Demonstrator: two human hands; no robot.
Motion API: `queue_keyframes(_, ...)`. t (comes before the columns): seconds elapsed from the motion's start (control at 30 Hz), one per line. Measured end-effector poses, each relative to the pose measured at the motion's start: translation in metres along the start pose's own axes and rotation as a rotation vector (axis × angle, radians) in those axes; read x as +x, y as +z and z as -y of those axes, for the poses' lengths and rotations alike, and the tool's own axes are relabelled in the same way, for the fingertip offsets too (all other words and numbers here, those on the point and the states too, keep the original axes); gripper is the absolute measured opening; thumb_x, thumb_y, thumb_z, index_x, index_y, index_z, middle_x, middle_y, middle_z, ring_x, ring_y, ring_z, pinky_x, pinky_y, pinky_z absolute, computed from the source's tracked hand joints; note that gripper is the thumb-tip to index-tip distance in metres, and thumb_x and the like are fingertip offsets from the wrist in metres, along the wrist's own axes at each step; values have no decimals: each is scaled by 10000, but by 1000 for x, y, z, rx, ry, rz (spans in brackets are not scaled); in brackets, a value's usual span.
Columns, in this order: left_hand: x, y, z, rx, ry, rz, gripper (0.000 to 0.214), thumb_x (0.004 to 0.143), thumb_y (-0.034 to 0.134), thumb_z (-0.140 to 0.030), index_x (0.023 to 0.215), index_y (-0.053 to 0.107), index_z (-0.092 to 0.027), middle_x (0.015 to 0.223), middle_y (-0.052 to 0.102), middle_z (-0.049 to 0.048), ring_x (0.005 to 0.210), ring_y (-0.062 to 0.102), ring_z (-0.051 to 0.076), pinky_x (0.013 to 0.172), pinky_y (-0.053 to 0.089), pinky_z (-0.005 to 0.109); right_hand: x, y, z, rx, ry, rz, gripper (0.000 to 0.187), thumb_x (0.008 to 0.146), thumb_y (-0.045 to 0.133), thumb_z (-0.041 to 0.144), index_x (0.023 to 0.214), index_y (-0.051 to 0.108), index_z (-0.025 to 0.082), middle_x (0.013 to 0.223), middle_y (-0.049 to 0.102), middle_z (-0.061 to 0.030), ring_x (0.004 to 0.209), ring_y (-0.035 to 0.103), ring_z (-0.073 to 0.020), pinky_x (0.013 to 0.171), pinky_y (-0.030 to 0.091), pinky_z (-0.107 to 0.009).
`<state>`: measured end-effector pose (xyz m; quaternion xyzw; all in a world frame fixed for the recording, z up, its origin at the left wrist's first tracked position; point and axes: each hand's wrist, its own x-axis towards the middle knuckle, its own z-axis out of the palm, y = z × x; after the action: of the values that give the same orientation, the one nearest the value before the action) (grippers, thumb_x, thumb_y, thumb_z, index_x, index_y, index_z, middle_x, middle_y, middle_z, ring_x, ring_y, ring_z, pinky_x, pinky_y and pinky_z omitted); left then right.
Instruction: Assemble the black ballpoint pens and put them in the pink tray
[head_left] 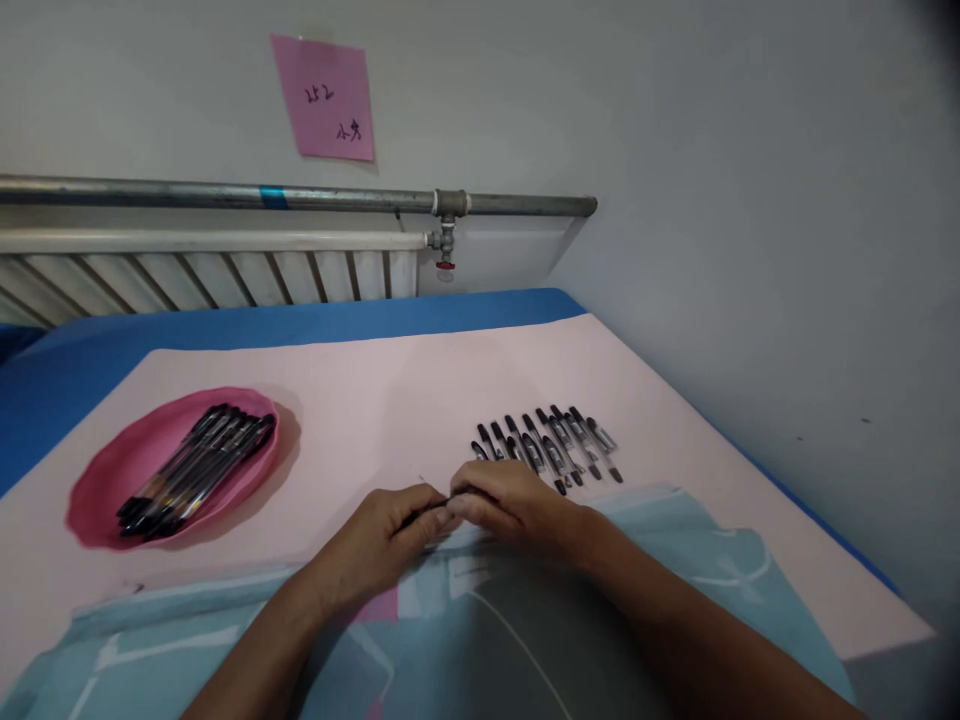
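My left hand (397, 527) and my right hand (510, 500) meet at the near edge of the table, fingertips close together. Both are closed around a thin dark pen (409, 520), mostly hidden by the fingers. Just beyond my right hand, several short clear pieces with black ends (555, 445), like pen parts, lie in slanted rows. To the left, a bundle of clear-barrelled pens with black ends (199, 470) rests in a pink oval dish (94, 490).
Pale pink sheeting (360, 400) covers the blue table (300, 325). A light blue patterned cloth (180, 620) lies along the near edge under my forearms. Behind stand a radiator (210, 275) and a metal pipe (360, 200); a wall (787, 300) borders the right side.
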<state>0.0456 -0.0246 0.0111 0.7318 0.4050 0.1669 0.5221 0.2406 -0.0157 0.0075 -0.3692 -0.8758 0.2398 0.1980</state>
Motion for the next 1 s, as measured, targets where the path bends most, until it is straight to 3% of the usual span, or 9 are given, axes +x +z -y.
queue_keyframes(0.07, 0, 0, 0, -4, -6, -8, 332, 860, 385, -427, 762, 556, -160, 628, 439, -41, 600, 378, 87, 536, 289, 202, 0, -1, 1, 34, -11, -15, 213, 882, 434, 321, 877, 555, 145, 728, 570, -26, 646, 485, -113, 594, 352, -220)
queue_keyframes(0.2, 0, -1, -1, -16, -4, -10, 316, 859, 390, -410, 711, 521, -162, 607, 403, -49, 584, 356, 80, 527, 276, 200, 0, -1, -1, 69, -24, -1, 187, 883, 417, 268, 824, 543, 143, 713, 565, -23, 648, 490, -112, 593, 350, -219)
queue_keyframes(0.4, 0, 1, -1, 10, 13, -6, 294, 859, 391, -398, 741, 534, -170, 615, 427, -48, 580, 362, 79, 536, 285, 199, 1, 2, -2, 62, 39, 43, 363, 919, 328, 323, 629, 471, 160, 571, 442, 25, 537, 401, -88, 524, 294, -211)
queue_keyframes(0.6, 1, 1, 0, 30, -11, -10, 344, 856, 383, -445, 702, 513, -167, 591, 398, -53, 574, 359, 82, 518, 269, 203, 0, 0, -1, 165, 44, 6, 183, 874, 444, 302, 866, 539, 146, 701, 535, 4, 616, 469, -92, 570, 342, -199)
queue_keyframes(0.7, 0, 1, -1, 34, -6, -11, 316, 860, 386, -407, 702, 516, -166, 597, 405, -52, 581, 365, 81, 532, 273, 204, 0, 1, -1, 136, 28, 19, 186, 884, 412, 269, 815, 533, 146, 698, 545, -7, 632, 474, -102, 586, 344, -211)
queue_keyframes(0.87, 0, 1, 0, 40, -1, 0, 303, 860, 385, -397, 786, 568, -167, 658, 490, -32, 623, 412, 94, 566, 310, 206, 2, 4, -2, 78, 69, 56, 348, 917, 343, 317, 638, 476, 157, 575, 460, 22, 545, 407, -88, 531, 299, -210)
queue_keyframes(1.0, 1, 1, 2, 49, -9, -18, 321, 860, 381, -414, 739, 544, -166, 622, 453, -40, 598, 391, 90, 534, 291, 203, 1, 1, -2, 137, 74, 46, 231, 895, 404, 313, 806, 540, 149, 677, 536, 4, 604, 460, -93, 559, 331, -202)
